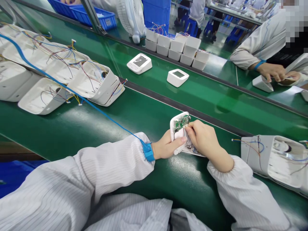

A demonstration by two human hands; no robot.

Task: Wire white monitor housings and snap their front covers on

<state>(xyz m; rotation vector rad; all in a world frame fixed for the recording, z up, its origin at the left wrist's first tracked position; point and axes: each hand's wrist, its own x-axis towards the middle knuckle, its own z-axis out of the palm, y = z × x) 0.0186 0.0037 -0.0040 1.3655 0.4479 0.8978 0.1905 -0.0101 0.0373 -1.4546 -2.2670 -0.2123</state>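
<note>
My left hand point(169, 144) is closed around the lower left edge of an opened white device housing point(172, 126), its thumb lying across the inside. A green circuit board point(179, 123) sits in the upper part of the housing. My right hand point(201, 136) reaches over from the right, thumb and fingers pinched at the board's lower edge. What lies between those fingertips is too small to make out; a thin dark wire runs down near them. A blue wrist strap point(147, 150) with a cord circles my left wrist.
White housings point(93, 81) with loose coloured wires stand in rows at left; more housings point(276, 154) lie at right. Two finished-looking white devices point(139, 63) rest on the green belt beyond a dark rail. Stacked housings point(175, 48) stand behind. A co-worker's hands point(271, 72) handle a device at upper right.
</note>
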